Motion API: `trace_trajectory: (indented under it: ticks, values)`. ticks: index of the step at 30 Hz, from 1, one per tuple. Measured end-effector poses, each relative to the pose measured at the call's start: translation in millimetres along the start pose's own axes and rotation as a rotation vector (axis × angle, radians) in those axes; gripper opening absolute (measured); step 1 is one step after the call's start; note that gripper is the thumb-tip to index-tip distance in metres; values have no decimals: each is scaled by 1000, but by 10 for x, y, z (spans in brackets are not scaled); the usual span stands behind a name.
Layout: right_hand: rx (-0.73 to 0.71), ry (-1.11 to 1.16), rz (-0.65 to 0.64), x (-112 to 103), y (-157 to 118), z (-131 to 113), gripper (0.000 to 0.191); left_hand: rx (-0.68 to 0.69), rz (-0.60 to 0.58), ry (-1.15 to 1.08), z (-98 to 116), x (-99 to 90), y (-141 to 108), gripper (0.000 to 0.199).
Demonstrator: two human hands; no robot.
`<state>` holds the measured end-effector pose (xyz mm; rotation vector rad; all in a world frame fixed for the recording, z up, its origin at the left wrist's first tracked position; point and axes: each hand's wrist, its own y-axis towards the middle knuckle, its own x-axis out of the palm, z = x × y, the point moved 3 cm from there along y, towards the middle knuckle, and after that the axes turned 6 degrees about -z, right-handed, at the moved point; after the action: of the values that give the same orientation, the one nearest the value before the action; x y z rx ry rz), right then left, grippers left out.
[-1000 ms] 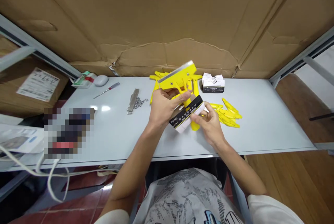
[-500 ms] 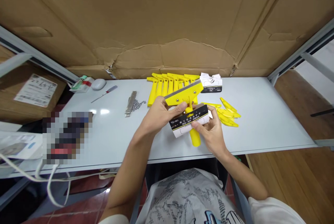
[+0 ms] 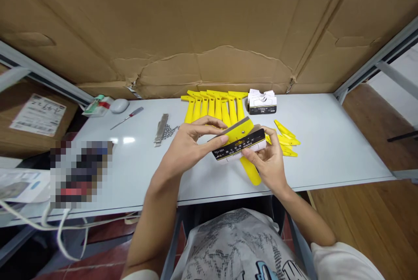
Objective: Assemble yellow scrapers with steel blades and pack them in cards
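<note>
My left hand (image 3: 192, 140) has its fingers closed on the blade end of a yellow scraper (image 3: 251, 172), whose metal edge and one screw show. Around the scraper's neck sits a black and white printed card sleeve (image 3: 240, 146), pinched by my right hand (image 3: 269, 160) at its right end. The scraper's handle points down toward the table's front edge. Behind my hands lies a row of several yellow scraper handles (image 3: 211, 106). Several small yellow pieces (image 3: 285, 134) lie to the right of my right hand.
A stack of folded cards (image 3: 262, 102) stands at the back. Metal blades (image 3: 161, 129), a pile of screws (image 3: 170, 131), a screwdriver (image 3: 127, 118) and a white mouse (image 3: 119, 105) are on the left. Cardboard (image 3: 209, 23) walls the table's rear.
The card sleeve has moved up over the scraper's head and covers more of it. The scraper has tilted, its handle end swinging right. My left hand's fingers now reach across behind the blade.
</note>
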<state>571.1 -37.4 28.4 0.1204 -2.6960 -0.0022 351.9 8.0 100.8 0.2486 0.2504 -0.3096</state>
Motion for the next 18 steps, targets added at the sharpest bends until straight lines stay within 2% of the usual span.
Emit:
trace_trajectory:
  ticks: [5,7,9,13,16,18]
  values:
    - [-41,-25,-16,16,-2,-15,80,-4,-259,90,79,-15,-10,44]
    - [-22,-60,-6,37,-10,-7,79,-10,-318,82,105,1,-26,48]
    - [16,-84,-15,68,-22,0,78,-29,-285,94,120,13,-44,38]
    - [82,-77,-88,75,-69,15,83,-81,-130,68,99,25,-68,27]
    - [78,-160,-96,-33,-123,40,95,-116,3,-44,28,6,-57,37]
    - [16,-260,-113,-107,-154,44,90,-141,52,-98,-32,11,-36,44]
